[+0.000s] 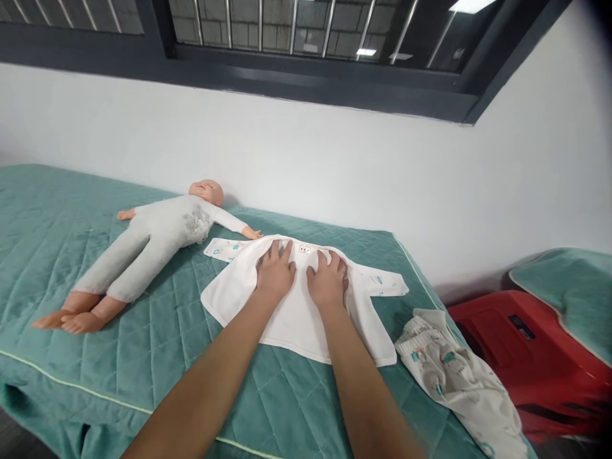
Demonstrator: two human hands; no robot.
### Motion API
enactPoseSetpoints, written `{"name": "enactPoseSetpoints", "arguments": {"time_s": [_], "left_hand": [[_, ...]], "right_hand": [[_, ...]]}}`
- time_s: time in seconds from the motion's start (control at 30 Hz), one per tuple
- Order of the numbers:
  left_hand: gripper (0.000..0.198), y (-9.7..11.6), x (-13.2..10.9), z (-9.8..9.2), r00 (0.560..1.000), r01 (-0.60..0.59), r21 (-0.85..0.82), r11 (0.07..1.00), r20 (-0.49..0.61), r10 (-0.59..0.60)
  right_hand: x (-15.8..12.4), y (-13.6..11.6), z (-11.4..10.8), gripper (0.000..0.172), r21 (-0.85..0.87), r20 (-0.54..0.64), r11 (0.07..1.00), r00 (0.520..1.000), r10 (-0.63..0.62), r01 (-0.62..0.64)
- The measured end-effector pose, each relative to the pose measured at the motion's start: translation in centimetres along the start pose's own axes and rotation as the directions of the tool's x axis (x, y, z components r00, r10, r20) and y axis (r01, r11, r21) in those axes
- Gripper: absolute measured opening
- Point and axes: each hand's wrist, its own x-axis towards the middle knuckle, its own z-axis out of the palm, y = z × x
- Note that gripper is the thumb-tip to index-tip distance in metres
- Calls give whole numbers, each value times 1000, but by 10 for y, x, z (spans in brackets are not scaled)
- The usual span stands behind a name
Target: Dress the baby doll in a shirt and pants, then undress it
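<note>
A white baby shirt [291, 325] lies spread on the bed, its front laid open and its printed sleeves stretched to both sides. My left hand [276, 271] rests on the left part of the shirt near the collar, fingers spread. On the right part, my right hand [328, 280] lies with its fingers apart, tips near the collar label [305, 250]. Left of the shirt a baby doll [162, 236] is on its back, with a cloth body and a worn patch on its side. One doll hand reaches close to the shirt's collar edge.
White printed baby pants [459, 376] lie at the bed's right edge. The green quilted bedcover [143, 357] stretches along the white wall [306, 159] below a barred window [306, 38]. A red plastic chair [516, 344] with green cloth [568, 293] on it stands at the right.
</note>
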Motion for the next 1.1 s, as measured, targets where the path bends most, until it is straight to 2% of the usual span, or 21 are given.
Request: {"name": "enactPoseSetpoints", "arguments": {"time_s": [0.37, 0.5, 0.77, 1.1], "left_hand": [[65, 0, -1, 0, 998, 64, -3, 998, -10, -64], [67, 0, -1, 0, 998, 65, 5, 998, 5, -65], [67, -3, 1, 4, 989, 82, 33, 996, 122, -86], [67, -3, 2, 5, 982, 94, 65, 993, 158, -103]], "right_hand": [[0, 4, -1, 53, 45, -104, 999, 994, 14, -9], [1, 4, -2, 57, 54, -59, 998, 998, 18, -15], [1, 4, -6, 57, 79, 4, 996, 999, 48, -48], [1, 1, -9, 59, 32, 123, 997, 990, 72, -77]]}}
